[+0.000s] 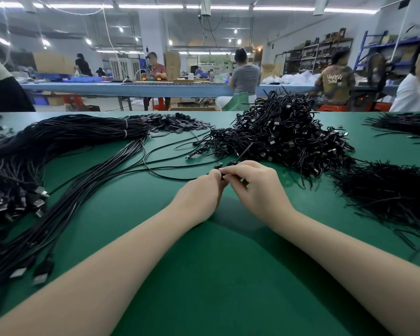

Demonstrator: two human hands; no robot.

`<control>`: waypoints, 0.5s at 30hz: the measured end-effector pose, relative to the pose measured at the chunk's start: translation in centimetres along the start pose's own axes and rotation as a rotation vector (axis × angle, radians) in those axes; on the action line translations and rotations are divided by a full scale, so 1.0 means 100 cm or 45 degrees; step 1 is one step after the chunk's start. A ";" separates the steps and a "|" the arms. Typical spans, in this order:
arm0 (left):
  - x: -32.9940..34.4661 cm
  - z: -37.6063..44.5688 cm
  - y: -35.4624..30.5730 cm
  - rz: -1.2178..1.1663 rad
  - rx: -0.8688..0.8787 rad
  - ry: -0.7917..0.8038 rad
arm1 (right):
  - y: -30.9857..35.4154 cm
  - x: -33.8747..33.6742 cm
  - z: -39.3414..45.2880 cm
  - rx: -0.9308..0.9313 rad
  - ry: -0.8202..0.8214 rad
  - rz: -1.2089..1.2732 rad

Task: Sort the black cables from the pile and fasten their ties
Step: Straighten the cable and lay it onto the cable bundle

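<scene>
Green covers the whole tabletop (216, 275), and on it both bare forearms reach forward until the two hands meet near the middle. The left hand (199, 192) has its fingers curled in, pinching a thin black cable (155, 171) at its end. The right hand (255, 183) is curled too, fingertips pressed against the left hand's, gripping the same small black bundle between them. A short black tie (244, 151) sticks up and away from between the fingers, tilted toward the far right. Whether it is already closed round the cable I cannot tell; the fingers hide that spot.

The cable in the hands runs off to the left in a loose curve across the tabletop toward a spread of long loose cables (66, 214), which fan from the near left edge up to the far left. Their flat metal plugs (38, 204) lie along the left side. Beyond them a thick bundle of cables (83, 132) is bound with white bands, and a scatter of small dark flat pieces (180, 123) lies just past its end.

To the far right of the hands sits a tall heap of coiled, tied cables (284, 134). On the near right is a pile of loose ties (383, 190), and another such pile (405, 124) lies at the far right edge.

Behind the tabletop, several people sit and stand at a long blue workbench (121, 89).
</scene>
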State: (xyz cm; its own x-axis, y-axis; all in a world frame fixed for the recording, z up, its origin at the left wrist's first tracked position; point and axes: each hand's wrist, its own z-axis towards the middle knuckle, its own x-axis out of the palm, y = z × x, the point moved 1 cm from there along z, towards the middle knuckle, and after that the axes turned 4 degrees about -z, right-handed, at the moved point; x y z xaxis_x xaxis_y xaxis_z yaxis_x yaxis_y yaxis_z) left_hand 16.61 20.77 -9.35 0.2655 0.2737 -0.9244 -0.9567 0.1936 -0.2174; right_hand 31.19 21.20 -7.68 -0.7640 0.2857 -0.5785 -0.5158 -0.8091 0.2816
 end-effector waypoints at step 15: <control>-0.012 -0.013 -0.033 0.448 0.627 -0.093 | -0.036 -0.064 0.036 0.627 0.939 0.596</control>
State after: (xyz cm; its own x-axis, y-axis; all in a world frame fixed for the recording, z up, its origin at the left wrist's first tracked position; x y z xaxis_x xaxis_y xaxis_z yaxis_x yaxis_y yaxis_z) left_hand 19.29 18.61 -7.92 -0.0321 0.4608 -0.8869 -0.8256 0.4880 0.2835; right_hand 36.53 24.13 -2.30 -0.5861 -0.5321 -0.6111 -0.4551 -0.4078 0.7916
